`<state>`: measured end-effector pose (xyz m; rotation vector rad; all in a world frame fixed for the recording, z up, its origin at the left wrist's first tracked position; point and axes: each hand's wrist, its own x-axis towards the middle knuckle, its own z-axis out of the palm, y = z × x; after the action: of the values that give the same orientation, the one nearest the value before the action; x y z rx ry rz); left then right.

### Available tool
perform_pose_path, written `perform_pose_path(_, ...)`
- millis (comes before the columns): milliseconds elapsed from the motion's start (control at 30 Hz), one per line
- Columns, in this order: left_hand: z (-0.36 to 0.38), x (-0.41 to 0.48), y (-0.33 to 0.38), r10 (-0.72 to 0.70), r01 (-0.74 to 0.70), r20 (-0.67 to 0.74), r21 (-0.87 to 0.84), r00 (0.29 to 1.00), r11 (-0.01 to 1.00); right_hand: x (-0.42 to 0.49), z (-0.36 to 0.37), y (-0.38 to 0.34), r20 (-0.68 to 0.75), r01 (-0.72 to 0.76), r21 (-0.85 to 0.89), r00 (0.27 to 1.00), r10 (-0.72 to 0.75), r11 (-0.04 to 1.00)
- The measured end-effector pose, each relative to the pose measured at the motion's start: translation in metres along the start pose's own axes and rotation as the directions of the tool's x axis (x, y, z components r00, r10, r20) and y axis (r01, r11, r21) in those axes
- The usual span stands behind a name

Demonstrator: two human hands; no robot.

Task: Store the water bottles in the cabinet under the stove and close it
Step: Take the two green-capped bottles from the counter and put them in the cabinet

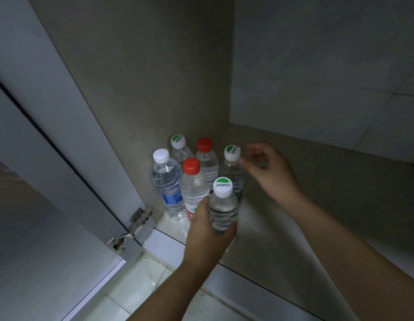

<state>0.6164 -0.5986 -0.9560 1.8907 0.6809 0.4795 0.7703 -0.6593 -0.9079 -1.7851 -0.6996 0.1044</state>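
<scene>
- The left hand (208,230) has its fingers wrapped around the lower body of a clear plastic water bottle with a green-and-white cap (222,205), holding it upright at the front of the cabinet floor (294,205); whether its base already rests there cannot be told.
- The right hand (268,170) sits beside another clear green-and-white-capped bottle (232,172), fingers loosely curled, thumb tip at or just off its shoulder; it grips nothing that I can see.
- Four more clear bottles stand clustered against the left cabinet wall (155,89): a white-capped one with a blue label (167,184), a front red-capped one (193,188), a rear red-capped one (206,156) and a rear green-and-white-capped one (179,148).
- To do this step well, lower the held bottle straight down into the gap in front of the right-hand bottle, keeping it vertical so it does not knock its neighbours.
- Release only once the base sits flat.
- The open grey cabinet door (50,205) on its metal hinge (132,225) remains to be shut.
</scene>
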Motion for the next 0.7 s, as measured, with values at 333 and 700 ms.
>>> perform_pose_path(333, 0.006, -0.006, 0.002, -0.143, 0.153, -0.119, 0.081, 0.983, 0.985, -0.046, 0.012, -0.028, 0.265, 0.022, -0.065, 0.964, -0.004, 0.998)
perform_pose_path(700, -0.006, -0.01, 0.002, -0.088, 0.089, -0.027, 0.06, 0.996, 0.994, -0.04, 0.013, -0.03, 0.32, 0.02, -0.009, 0.947, -0.016, 1.0)
